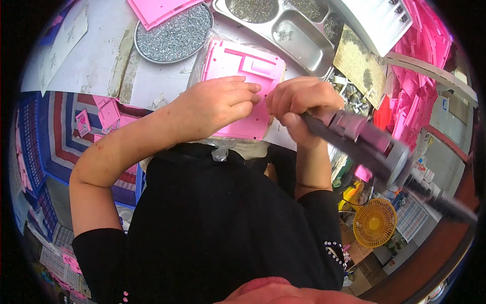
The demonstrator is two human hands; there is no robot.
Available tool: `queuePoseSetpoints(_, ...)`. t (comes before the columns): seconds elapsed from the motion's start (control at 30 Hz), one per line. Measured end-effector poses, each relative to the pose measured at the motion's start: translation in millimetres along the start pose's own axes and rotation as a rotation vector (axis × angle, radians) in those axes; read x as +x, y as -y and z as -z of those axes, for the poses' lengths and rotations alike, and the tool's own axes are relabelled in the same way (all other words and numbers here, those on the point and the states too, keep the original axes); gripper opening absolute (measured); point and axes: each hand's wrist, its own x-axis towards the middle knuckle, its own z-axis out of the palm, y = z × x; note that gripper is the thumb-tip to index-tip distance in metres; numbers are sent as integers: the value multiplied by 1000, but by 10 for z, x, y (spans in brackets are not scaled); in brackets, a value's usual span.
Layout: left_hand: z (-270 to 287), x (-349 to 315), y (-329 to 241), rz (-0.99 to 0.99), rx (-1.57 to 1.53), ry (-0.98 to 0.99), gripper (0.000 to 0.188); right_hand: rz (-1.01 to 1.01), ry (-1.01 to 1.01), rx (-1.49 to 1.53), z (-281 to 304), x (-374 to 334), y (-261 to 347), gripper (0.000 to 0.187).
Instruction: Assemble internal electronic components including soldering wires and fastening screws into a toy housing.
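A flat pink plastic panel (242,93) with raised ribs and holes lies on the worktable, with clear plastic film around its edge. My left hand (223,104) rests over its lower left part, fingers stretched across the surface toward my right hand. Beside the panel's right edge, my right hand (309,104) is closed around the dark end of an electric screwdriver (372,144). The tool's purple and grey body slants down to the right, where a black coiled cord (440,202) trails off. Its working tip is hidden by my fingers.
A round metal dish (174,35) full of silver screws stands behind the panel, partly under another pink part (157,10). Beyond, a steel compartment tray (298,45) holds small hardware. Pink parts (415,86) pile up at right, above a yellow fan (374,223). Blue crates (55,137) stand left.
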Motion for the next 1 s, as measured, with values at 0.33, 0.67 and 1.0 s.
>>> queuePoseSetpoints(0.33,18,8,-39,35,-30,18,13,22,-117,26,317,350,-246,17)
queuePoseSetpoints(0.67,56,34,-27,42,-52,19,11,-52,-118,13,307,326,-394,20)
queuePoseSetpoints(1.0,-1,5,-17,55,-46,-26,11,-78,-153,182,7,-12,78,18)
